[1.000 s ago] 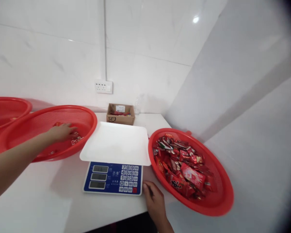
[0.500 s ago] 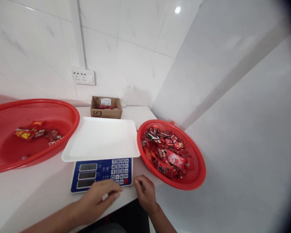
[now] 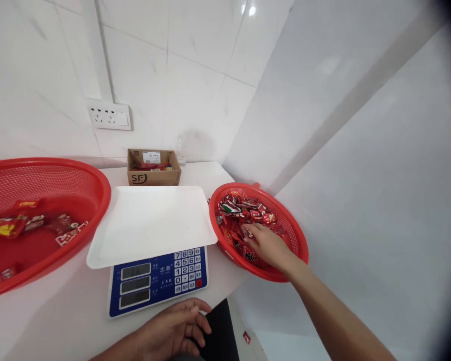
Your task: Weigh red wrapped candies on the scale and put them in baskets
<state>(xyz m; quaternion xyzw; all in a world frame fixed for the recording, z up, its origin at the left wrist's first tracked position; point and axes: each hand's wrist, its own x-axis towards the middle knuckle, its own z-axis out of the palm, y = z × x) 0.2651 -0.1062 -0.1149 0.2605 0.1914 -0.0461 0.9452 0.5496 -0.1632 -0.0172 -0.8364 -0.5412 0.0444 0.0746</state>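
My right hand (image 3: pixel 268 244) reaches into the right red basket (image 3: pixel 300 240), its fingertips on the red candy packets (image 3: pixel 244 204); whether it grips one is hidden. My left hand (image 3: pixel 180 326) hangs at the table's front edge with its fingers apart and curved, holding nothing. Just beyond it sits a blue scale (image 3: pixel 161 271) with three grey displays and a number pad. A white tray (image 3: pixel 154 220) with nothing on it rests on top of the scale.
At the left is a larger red basket (image 3: pixel 97 200) with several packets (image 3: pixel 7 226) in it. A cardboard box (image 3: pixel 154 176) stands behind the tray, near the wall. A white socket panel (image 3: pixel 109 115) is on the wall. A small red packet (image 3: pixel 246 337) lies on the floor.
My right hand has moved from beside the scale up into the right basket. My left hand has drawn back from the scale toward the table edge, and its fingers have spread. The view has shifted slightly.
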